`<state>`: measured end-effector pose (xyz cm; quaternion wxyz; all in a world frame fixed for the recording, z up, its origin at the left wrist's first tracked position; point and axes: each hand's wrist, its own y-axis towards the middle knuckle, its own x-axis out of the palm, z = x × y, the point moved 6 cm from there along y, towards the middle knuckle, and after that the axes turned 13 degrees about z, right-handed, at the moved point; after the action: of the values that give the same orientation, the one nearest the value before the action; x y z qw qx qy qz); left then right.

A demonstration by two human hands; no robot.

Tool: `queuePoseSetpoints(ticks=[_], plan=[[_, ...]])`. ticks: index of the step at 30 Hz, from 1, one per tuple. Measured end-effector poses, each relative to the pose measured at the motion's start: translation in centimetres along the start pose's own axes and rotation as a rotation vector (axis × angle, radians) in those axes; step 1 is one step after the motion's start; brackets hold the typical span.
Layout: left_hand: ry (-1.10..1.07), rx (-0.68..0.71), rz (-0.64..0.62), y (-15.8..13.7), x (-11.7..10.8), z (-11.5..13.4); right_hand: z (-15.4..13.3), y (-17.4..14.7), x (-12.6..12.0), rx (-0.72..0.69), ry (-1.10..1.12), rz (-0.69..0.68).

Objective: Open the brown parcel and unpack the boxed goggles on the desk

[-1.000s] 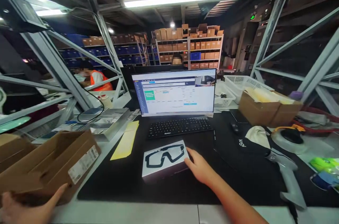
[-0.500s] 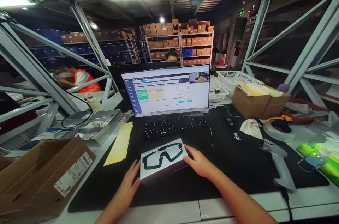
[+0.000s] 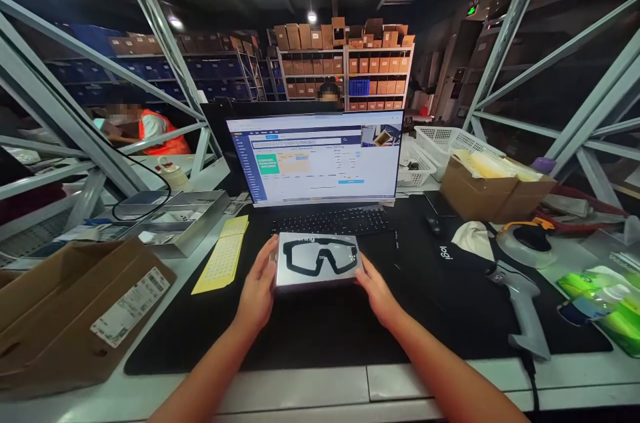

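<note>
Both my hands hold a white box [image 3: 317, 282] printed with black wraparound glasses, just in front of the keyboard [image 3: 340, 219]. My left hand [image 3: 259, 283] is closed on its left end, fingers along the side. At the right end, my right hand [image 3: 376, 290] grips the edge, with part of the thumb showing. The box's top face tilts toward me, and its underside is hidden. Behind the keyboard stands a monitor [image 3: 310, 163] with a lit screen.
An open cardboard box [image 3: 65, 323] stands at the left, beside yellow label sheets [image 3: 223, 256]. On the right lie a barcode scanner [image 3: 525, 310], a mouse [image 3: 432, 226] and a tape roll dispenser [image 3: 527, 243]. A person in an orange vest [image 3: 163, 133] sits beyond the frame at left.
The glasses box has been raised off the mat, moved slightly away from me and turned straighter. Both hands have gone with it, the left now gripping its end.
</note>
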<state>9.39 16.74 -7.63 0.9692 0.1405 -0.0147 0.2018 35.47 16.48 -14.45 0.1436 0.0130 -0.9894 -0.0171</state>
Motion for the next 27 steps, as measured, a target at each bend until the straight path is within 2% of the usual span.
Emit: queuePoseSetpoints(ticks=[2, 4, 6, 9, 11, 13, 15, 17, 19, 21, 27], plan=[[-0.191, -0.074, 0.13, 0.9, 1.3, 0.4, 0.1, 0.0, -0.3, 0.033, 0.082, 0.06], [-0.279, -0.105, 0.165, 1.4, 2.2, 0.7, 0.2, 0.1, -0.6, 0.06, 0.203, 0.112], [-0.314, -0.201, 0.161, 1.5, 2.7, 0.2, 0.2, 0.1, -0.6, 0.073, 0.321, 0.145], [-0.327, -0.453, 0.148, 0.6, 2.5, -1.7, 0.1, -0.2, -0.6, 0.109, 0.438, 0.182], [-0.302, -0.501, 0.095, 0.0, 2.2, -2.5, 0.3, -0.6, -0.8, 0.191, 0.483, 0.255], [-0.237, -0.361, -0.042, -0.1, 2.1, -2.2, 0.7, -1.1, -1.0, 0.321, 0.507, 0.332], [-0.105, -0.129, -0.23, -0.3, 2.3, -1.2, 1.1, -1.4, -1.3, 0.438, 0.506, 0.362], [0.054, 0.077, -0.324, -0.7, 2.3, -0.3, 0.9, -1.3, -1.5, 0.471, 0.479, 0.348], [0.157, 0.196, -0.291, -0.9, 2.0, 0.5, 0.7, -1.0, -2.0, 0.46, 0.437, 0.367], [0.171, 0.251, -0.23, -1.0, 1.8, 1.0, 0.7, -0.9, -2.4, 0.461, 0.38, 0.397], [0.039, 0.217, -0.14, -0.4, 1.1, 1.1, 1.1, -1.2, -1.9, 0.487, 0.344, 0.311]])
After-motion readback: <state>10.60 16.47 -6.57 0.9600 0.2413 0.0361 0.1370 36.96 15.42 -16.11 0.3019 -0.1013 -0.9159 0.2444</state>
